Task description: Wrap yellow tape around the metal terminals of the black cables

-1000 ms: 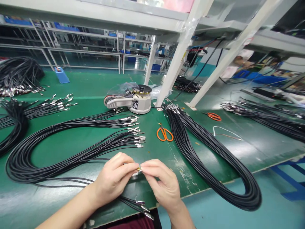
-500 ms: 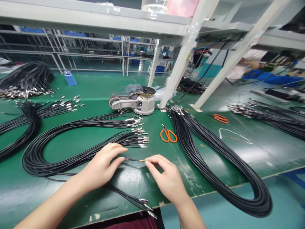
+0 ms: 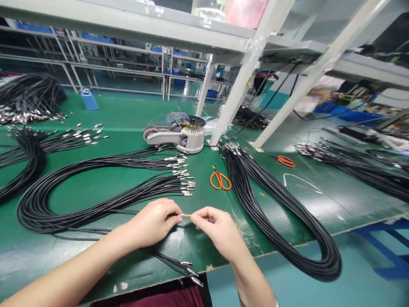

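My left hand [image 3: 156, 222] pinches a thin black cable by its end, where a small silver connector [image 3: 182, 215] pokes out of the fingertips. Facing it, my right hand [image 3: 219, 230] has thumb and forefinger closed on a short yellow piece [image 3: 188, 216] in line with that connector. Only a narrow gap separates the two sets of fingertips. Just beyond my hands lies a looped bundle of black cables [image 3: 35, 209] with silver ends. Below my left wrist, several loose cable ends with metal connectors [image 3: 191, 271] rest near the table edge.
A grey tape dispenser [image 3: 191, 140] stands at mid-table, with orange-handled scissors [image 3: 220, 181] in front. To the right, another cable bundle [image 3: 287, 226] hangs past the edge of the green table [image 3: 128, 281]. White posts [image 3: 236, 85] rise behind. More cables [image 3: 35, 94] lie at the left.
My left hand has moved right, closer to my right hand, and the gap between them has narrowed. A silver connector now shows at its fingertips where black cable showed before. The view has shifted slightly.
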The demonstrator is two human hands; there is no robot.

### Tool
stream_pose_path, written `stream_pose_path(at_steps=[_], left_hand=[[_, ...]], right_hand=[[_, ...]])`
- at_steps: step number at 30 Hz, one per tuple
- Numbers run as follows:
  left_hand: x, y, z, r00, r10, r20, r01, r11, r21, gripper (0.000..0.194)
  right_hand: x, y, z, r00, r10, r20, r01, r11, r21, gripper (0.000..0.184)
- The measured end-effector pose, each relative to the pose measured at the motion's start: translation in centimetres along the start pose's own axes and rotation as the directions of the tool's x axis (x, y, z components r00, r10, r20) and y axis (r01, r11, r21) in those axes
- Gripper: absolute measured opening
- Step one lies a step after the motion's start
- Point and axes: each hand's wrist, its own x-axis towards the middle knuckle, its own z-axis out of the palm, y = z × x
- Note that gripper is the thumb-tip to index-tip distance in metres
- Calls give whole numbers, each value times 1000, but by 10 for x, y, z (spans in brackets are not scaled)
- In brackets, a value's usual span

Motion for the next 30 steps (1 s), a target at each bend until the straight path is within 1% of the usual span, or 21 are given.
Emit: stream_pose_path(at_steps=[4,6,8,10,12,15,18,21,24,26,30], left_hand=[[2,2,4,1000,-17,9,17,1000,-26,17],[4,2,5,999,-28,20,29,998,-59,18],[5,2,5,997,-60,41,65,992,-111,17],[6,1,5,989,-120,88,135,973,-187,17],[7,1,5,972,-167,165,208,938,-278,19],[10,1,7,955,-185,233,259,901,-348,22],[12,2,8,951,-193,242,273,892,-360,22],[13,3,7,947,-180,267,280,871,-405,21],[12,4,5,944,-184,273,290,857,-427,22],[11,4,2,944,-177,278,283,868,-408,23],[9,6,-2,955,-118,271,210,916,-342,26]], right_hand=[[0,3,0,999,21,27,-22,998,63,17],[0,6,0,999,18,32,-20,996,82,16],[0,8,-1,999,9,40,-13,995,100,17],[0,10,-1,999,2,50,-8,993,120,17],[-1,12,0,998,1,66,-10,991,135,17],[-2,13,2,998,-5,61,-4,988,152,17],[-4,14,1,999,0,45,-6,990,141,19],[-4,14,-4,996,15,88,-23,995,95,21],[-3,14,-8,993,-2,117,-9,995,95,20],[-2,13,-8,993,-34,113,20,993,115,19],[-4,12,-6,992,-77,102,64,990,124,19]])
